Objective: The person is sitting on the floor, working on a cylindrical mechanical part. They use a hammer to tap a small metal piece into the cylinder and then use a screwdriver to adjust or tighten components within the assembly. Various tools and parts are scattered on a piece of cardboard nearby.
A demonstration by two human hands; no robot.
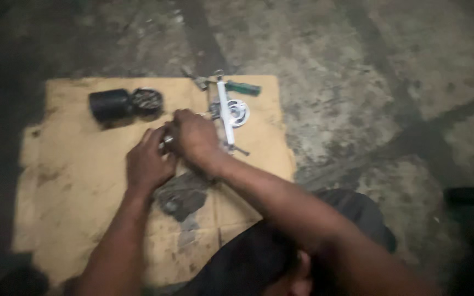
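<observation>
Mostly hidden, a small metal part [167, 140] sits between both hands' fingers [157, 134]

Your right hand [193, 137] and left hand [148, 163] are covering the small metal part [167, 140] between them, so its kind is staying unreadable. Motion blur is smearing the grey rag [182, 196]. The bottom edge is cutting off your forearms and knee.

We see a black cylinder [109, 104] far left on the cardboard sheet [72, 181], a green-handled screwdriver [242, 87] far right, a grey rag [185, 194] near.
</observation>
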